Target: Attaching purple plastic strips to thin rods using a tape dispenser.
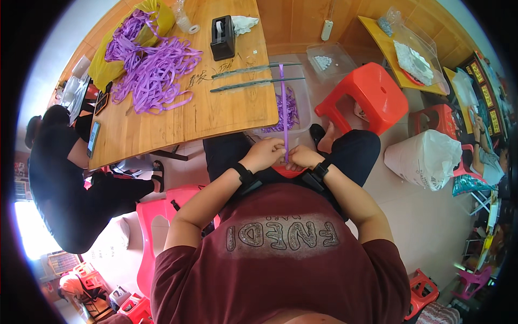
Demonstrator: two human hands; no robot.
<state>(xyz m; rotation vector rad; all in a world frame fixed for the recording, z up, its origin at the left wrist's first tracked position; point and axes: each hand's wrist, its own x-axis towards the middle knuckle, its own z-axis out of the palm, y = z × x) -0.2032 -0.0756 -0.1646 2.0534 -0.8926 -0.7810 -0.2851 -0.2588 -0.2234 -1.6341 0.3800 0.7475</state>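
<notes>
A purple ribbon (285,114) runs down from two dark thin rods (258,85) that jut past the table's right edge. Its lower end is between my hands, above my lap. My left hand (264,154) pinches the ribbon from the left, fingers bent. From the right, my right hand (303,157) is closed at the ribbon's lower end, its fingertips partly hidden. Beneath the ribbon, a clear plastic bin (303,110) on the floor holds more purple ribbon pieces (290,108). On the table lies a large tangled heap of purple ribbon (154,73), spilling from a yellow bag (100,66).
A black tape dispenser (222,46) stands on the wooden table (226,116), near a tape roll (194,29). A red stool (372,94) and white sack (423,159) are at my right. Another person (59,178) sits at the left, beside a pink chair (145,243).
</notes>
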